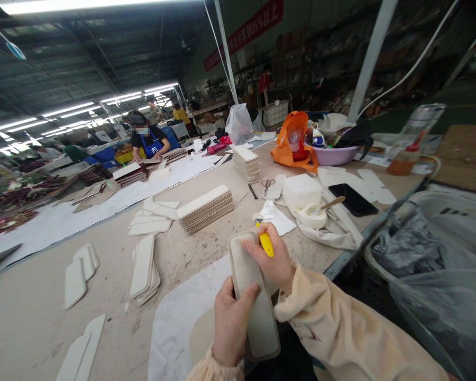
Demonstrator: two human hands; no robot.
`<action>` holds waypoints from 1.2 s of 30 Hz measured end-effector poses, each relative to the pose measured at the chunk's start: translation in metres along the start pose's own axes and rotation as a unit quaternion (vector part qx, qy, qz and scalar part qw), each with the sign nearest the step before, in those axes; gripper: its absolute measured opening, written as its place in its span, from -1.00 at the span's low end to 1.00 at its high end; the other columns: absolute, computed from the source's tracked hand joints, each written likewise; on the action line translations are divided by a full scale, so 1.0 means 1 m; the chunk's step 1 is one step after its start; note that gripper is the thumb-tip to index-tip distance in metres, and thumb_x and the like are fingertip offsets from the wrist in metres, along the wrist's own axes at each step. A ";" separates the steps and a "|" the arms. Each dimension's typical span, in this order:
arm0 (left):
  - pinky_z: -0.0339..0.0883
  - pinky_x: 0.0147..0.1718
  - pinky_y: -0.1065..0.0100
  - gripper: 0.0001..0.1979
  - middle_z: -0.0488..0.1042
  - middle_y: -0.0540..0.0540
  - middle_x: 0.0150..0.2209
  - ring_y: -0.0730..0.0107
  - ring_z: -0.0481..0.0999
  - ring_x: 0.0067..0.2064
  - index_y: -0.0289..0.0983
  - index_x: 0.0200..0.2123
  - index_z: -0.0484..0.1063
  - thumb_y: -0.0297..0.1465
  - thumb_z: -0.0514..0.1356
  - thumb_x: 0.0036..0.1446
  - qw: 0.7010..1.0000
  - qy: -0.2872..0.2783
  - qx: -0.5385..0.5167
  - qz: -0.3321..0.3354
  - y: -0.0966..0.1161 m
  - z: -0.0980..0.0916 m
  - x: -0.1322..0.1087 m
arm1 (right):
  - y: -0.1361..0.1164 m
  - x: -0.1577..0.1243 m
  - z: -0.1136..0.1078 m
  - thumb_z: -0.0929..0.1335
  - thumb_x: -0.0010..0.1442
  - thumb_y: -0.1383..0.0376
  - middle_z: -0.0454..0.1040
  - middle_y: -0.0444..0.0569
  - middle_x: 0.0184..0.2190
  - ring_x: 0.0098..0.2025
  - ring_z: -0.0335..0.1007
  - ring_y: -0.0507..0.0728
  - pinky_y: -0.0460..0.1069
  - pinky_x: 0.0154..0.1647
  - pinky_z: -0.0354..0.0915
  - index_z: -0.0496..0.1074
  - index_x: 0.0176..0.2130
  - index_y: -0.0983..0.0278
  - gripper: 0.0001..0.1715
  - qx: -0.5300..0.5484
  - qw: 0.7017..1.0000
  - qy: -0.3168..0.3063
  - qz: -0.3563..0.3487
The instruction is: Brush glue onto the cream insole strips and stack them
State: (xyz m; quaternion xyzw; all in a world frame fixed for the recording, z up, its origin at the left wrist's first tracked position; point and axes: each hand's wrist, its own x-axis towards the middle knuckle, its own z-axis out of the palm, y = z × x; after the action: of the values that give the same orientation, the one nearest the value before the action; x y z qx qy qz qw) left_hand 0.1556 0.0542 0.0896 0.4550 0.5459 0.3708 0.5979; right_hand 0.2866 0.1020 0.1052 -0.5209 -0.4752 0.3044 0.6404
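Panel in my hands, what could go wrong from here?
1. The left hand alone holds the panel up, so pressure from the brush at its top might tip it.
2. The right hand presses on the panel beside the brush, so its fingers may get smeared.

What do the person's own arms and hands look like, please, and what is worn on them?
Both hands are bare, with no gloves: the left hand and the right hand. Each arm is covered by a long, soft, pale peach sleeve. The right sleeve shows most of its length, the left sleeve only its gathered cuff. I can see no watch, ring or marking.
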 end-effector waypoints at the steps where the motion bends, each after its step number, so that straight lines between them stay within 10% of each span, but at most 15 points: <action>1: 0.37 -0.48 0.37 -0.59 0.56 -0.11 -0.37 0.32 0.50 -0.43 -0.32 -0.20 0.45 -0.17 0.32 -0.05 1.000 -0.001 -0.004 -0.001 0.000 0.001 0.000 | 0.000 0.000 0.000 0.41 0.07 0.14 0.09 -0.26 -0.52 -0.51 0.05 0.01 -0.08 -0.49 0.11 0.11 -0.27 0.17 -0.60 0.005 1.000 0.001 0.005; 36: 0.37 -0.40 0.38 -0.62 0.56 -0.15 -0.27 0.35 0.49 -0.36 -0.32 -0.07 0.37 -0.24 0.24 0.09 0.996 -0.061 -0.062 -0.011 0.000 0.002 -0.003 | 0.008 0.008 -0.009 0.45 0.00 0.26 0.24 -0.27 -0.48 -0.46 0.14 0.00 -0.08 -0.42 0.14 0.10 -0.29 0.18 -0.56 0.132 0.985 -0.100 0.048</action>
State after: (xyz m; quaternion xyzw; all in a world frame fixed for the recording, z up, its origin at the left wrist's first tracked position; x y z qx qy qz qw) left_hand 0.1570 0.0508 0.0910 0.4326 0.4889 0.3689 0.6616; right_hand 0.2983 0.1078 0.1000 -0.4208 -0.4669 0.4451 0.6378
